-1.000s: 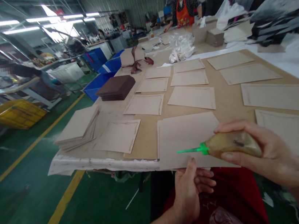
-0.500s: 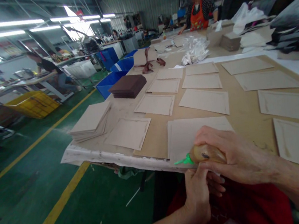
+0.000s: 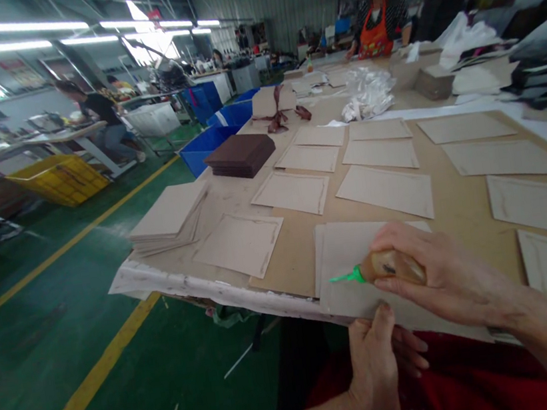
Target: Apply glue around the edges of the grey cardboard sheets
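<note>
My right hand [image 3: 428, 272] grips an amber squeeze bottle [image 3: 387, 266] with a green nozzle, held tilted almost flat. The nozzle points left over a beige cardboard sheet [image 3: 342, 249] at the table's front edge; whether its tip touches cannot be told. More cardboard seems to lie under that sheet, slightly offset. At the sheet's near edge is my left hand [image 3: 374, 360], thumb on top and fingers below, pinching it. Several other cardboard sheets [image 3: 385, 190] lie spread across the table, some with brownish streaks along their edges.
A stack of beige boards [image 3: 166, 212] stands at the table's left corner, with dark brown boards [image 3: 241, 154] behind it. Blue bins [image 3: 206, 150] adjoin the table's left side. Crumpled clear plastic [image 3: 367, 92] lies farther back. A person in an orange apron [image 3: 376, 33] stands at the far end.
The bottle in my right hand has lifted off my left thumb to over the sheet. My left hand has shifted slightly right and down, and more of the sheet's near edge shows.
</note>
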### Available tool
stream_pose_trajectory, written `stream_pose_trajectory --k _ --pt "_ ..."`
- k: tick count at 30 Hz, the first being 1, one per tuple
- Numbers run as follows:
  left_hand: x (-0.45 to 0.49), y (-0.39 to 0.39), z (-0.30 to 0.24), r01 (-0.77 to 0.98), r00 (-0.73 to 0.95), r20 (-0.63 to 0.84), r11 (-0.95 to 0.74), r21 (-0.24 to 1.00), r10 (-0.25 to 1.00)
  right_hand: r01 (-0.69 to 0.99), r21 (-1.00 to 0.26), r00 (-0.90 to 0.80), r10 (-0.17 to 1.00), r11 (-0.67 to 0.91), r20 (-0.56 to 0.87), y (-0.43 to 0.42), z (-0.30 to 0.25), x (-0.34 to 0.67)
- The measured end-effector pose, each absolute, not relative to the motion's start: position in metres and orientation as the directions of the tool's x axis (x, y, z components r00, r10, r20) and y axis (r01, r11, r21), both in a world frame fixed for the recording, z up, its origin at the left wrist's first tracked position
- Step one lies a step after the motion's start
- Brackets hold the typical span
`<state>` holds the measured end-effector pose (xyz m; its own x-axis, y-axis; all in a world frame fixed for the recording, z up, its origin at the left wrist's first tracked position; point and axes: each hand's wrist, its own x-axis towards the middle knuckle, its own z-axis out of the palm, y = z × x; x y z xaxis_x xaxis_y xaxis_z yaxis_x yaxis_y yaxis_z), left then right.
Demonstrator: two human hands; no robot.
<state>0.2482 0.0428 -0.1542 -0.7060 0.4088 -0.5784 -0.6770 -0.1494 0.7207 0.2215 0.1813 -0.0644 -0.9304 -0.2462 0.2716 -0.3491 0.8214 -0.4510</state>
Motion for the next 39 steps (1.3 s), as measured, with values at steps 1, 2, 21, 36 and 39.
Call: stream_pose_trajectory --k 1,2,21,36,39 --pt "0.248 0.043 -0.155 -0.68 -0.702 -0.584 -0.142 0.719 0.407 -0.331 -0.42 -0.93 -0.217 0.845 0.296 0.185 -0.066 0.217" --pt "0.248 0.044 -0.156 -0.68 -0.701 -0.585 -0.133 0.721 0.408 -0.314 -0.392 -0.927 -0.191 0.865 0.322 0.188 -0.068 0.213" --pt "0.243 0.045 -0.177 -0.652 -0.696 -0.53 -0.117 0.749 0.484 -0.189 -0.354 -0.955 -0.088 0.916 0.283 0.197 -0.072 0.168" --pt "0.243 0.044 -0.17 -0.65 -0.707 -0.551 -0.1 0.753 0.444 -0.127 -0.439 -0.962 -0.003 0.889 0.273 0.209 -0.07 0.183" --pt "0.244 0.044 -0.166 -0.65 -0.709 -0.561 -0.087 0.755 0.428 -0.176 -0.378 -0.953 -0.061 0.909 0.296 0.207 -0.066 0.173"
